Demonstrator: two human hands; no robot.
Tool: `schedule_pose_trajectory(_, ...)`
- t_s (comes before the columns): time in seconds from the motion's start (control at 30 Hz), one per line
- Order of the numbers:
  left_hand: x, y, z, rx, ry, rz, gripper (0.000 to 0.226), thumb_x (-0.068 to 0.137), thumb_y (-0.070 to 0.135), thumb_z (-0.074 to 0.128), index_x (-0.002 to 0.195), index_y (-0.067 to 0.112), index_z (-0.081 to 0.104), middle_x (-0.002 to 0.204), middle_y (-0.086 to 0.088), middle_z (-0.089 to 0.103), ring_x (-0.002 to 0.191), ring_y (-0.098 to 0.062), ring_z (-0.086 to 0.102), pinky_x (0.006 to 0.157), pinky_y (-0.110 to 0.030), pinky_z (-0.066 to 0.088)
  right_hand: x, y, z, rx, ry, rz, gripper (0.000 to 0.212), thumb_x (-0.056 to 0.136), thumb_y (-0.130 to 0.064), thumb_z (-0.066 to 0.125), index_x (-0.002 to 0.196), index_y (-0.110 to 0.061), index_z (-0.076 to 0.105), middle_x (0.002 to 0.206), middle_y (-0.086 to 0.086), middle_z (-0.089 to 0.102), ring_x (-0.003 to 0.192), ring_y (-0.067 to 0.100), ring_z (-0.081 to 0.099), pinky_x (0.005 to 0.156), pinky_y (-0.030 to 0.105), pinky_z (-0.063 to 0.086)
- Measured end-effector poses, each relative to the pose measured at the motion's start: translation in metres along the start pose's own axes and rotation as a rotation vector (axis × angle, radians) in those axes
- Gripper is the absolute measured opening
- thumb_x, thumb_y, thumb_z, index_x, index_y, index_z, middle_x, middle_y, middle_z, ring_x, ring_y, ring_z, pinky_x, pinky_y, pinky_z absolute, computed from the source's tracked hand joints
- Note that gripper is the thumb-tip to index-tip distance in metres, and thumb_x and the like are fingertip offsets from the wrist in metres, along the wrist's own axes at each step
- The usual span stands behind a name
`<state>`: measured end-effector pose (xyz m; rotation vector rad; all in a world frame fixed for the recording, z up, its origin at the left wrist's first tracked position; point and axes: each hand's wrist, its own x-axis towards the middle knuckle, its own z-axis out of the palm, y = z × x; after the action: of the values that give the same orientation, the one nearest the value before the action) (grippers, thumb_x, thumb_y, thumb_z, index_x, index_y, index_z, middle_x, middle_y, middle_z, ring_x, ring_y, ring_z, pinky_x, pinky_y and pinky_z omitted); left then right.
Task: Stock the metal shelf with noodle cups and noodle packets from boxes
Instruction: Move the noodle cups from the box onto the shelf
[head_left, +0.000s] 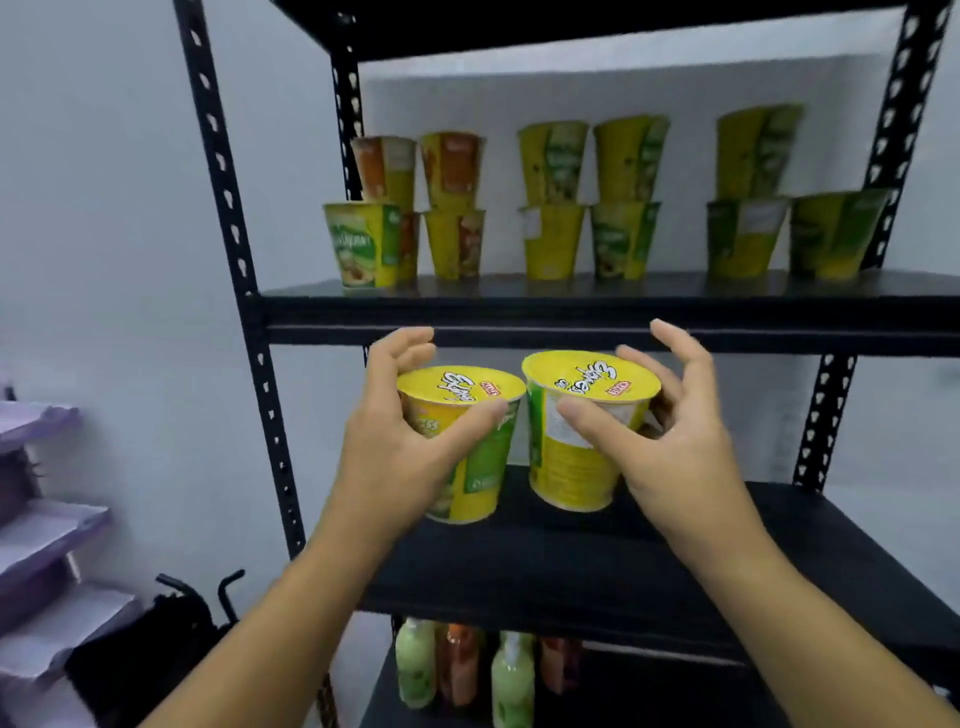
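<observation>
Currently my left grip (400, 441) is curled round the left noodle cup (483, 467) just under its rim, thumb on the near wall and fingers behind. My right grip (675, 431) clamps the right noodle cup (571, 467) the same way, with the forefinger lifted clear. Both cups sit side by side, almost touching, over the left half of the metal shelf's middle board (623, 571), towards its back edge. The left one tilts; I cannot tell whether either base rests on the board.

I judge these light and thin-walled, with a foil lid that would dent. The stiff band below the rim is the place to hold, squeezing gently so the slick printed wrap doesn't slip.

Each yellow lid reads "Express" in script, upside down to me, beside a red badge too blurred to read. "ESS" shows on the left cup's wall. On the upper board (571, 306) stand stacked cups (556, 239), their labels blurred.
</observation>
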<state>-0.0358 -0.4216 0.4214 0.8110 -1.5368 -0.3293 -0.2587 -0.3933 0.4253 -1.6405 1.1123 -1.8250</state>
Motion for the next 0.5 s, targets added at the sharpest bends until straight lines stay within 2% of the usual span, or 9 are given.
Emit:
schedule_pose_trajectory(0.17, 0.063, 0.030, -0.002, -0.010, 0.111, 0.057, 0.076, 0.068, 0.068, 0.082, 0.132, 0.051, 0.044, 0.130, 0.020, 0.057, 0.114, 0.000, 0.063, 0.097, -0.039, 0.057, 0.059, -0.042, -0.002, 0.002, 0.001, -0.086, 0.103, 0.055, -0.071, 0.088, 0.142, -0.054, 0.036, 0.134, -0.014, 0.060, 0.121, 0.006, 0.060, 0.102, 0.038, 0.052)
schedule_pose_trajectory(0.33, 0.118, 0.051, 0.005, 0.008, 0.147, 0.076, 0.079, 0.069, 0.072, 0.080, 0.134, 0.047, 0.044, 0.128, 0.017, 0.057, 0.119, -0.008, 0.061, 0.097, -0.041, 0.058, 0.116, -0.071, -0.007, -0.068, -0.067, -0.128, 0.085, 0.066, -0.070, 0.082, 0.138, -0.045, 0.045, 0.118, -0.014, 0.067, 0.107, 0.003, 0.066, 0.084, 0.032, 0.059)
schedule_pose_trajectory(0.5, 0.164, 0.051, 0.017, 0.082, 0.134, 0.056, 0.079, 0.071, 0.069, 0.078, 0.136, 0.042, 0.041, 0.121, 0.020, 0.053, 0.111, -0.004, 0.060, 0.093, -0.037, 0.058, 0.169, -0.074, -0.005, -0.084, -0.067, -0.098, 0.085, 0.066, -0.069, 0.082, 0.138, -0.040, 0.047, 0.114, -0.017, 0.064, 0.109, 0.009, 0.064, 0.094, 0.044, 0.057)
